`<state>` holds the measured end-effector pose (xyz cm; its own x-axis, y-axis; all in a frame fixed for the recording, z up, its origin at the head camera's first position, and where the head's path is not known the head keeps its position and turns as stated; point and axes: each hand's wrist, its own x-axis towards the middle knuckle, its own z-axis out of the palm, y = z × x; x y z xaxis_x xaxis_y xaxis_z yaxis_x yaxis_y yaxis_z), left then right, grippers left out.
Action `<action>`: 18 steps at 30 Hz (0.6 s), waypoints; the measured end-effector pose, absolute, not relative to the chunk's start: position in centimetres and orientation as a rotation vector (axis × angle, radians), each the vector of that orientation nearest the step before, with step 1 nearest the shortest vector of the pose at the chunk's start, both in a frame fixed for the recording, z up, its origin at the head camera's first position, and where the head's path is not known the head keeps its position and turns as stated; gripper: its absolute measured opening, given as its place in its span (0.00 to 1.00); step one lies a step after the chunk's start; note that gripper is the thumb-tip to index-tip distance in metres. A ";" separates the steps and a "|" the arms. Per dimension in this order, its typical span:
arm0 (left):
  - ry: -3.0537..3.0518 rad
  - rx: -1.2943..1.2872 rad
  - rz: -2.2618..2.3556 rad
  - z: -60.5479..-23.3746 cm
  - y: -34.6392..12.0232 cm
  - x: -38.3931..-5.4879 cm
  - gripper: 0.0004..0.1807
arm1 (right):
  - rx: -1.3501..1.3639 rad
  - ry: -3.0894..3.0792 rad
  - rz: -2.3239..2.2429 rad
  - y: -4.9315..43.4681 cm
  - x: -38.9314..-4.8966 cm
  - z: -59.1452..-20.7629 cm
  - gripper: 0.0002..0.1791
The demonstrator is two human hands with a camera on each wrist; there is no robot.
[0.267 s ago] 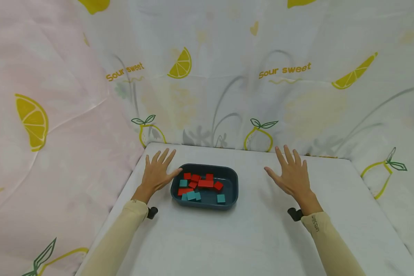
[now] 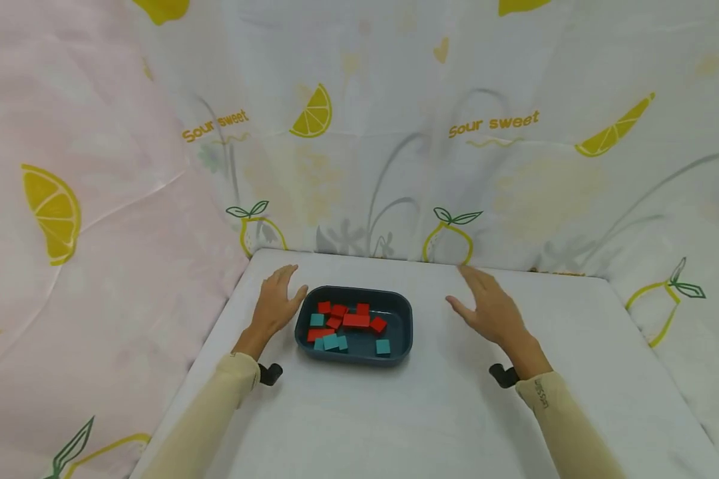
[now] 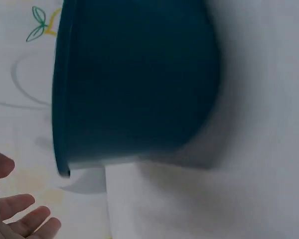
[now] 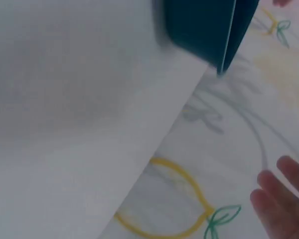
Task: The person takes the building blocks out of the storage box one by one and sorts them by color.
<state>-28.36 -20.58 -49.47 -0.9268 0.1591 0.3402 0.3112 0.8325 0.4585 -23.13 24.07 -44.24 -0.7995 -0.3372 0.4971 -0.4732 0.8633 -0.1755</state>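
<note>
Currently L hand [image 2: 272,305] & R hand [image 2: 492,313] apart, relaxed, blue tray [image 2: 400,327] w/ red/teal blocks [image 2: 356,321] btwn.

I have drawn together the spread fingers of my bare left hand [image 2: 273,305] and bare right hand [image 2: 494,313], the right shifting nearer the dark-blue rounded rectangular tray [image 2: 355,357].

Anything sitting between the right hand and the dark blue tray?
No object there: in the head view, only bare white tabletop shows between the right hand and the dark blue tray.
</note>
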 end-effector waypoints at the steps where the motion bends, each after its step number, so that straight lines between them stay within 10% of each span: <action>1: -2.710 -0.313 -0.881 -49.6 -20.3 -28.2 0.32 | 0.694 -2.537 0.448 23.1 -23.0 -44.2 0.36; 18: -2.674 -0.126 -1.426 -53.1 -17.3 -25.8 0.24 | 1.220 -2.868 0.814 12.9 -22.4 -47.4 0.16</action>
<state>-25.77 -17.27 -53.12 -0.9907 0.0221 0.1346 0.1241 0.5559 0.8219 -22.42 12.86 -47.41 -0.7104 -0.6935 0.1198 -0.6530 0.5861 -0.4797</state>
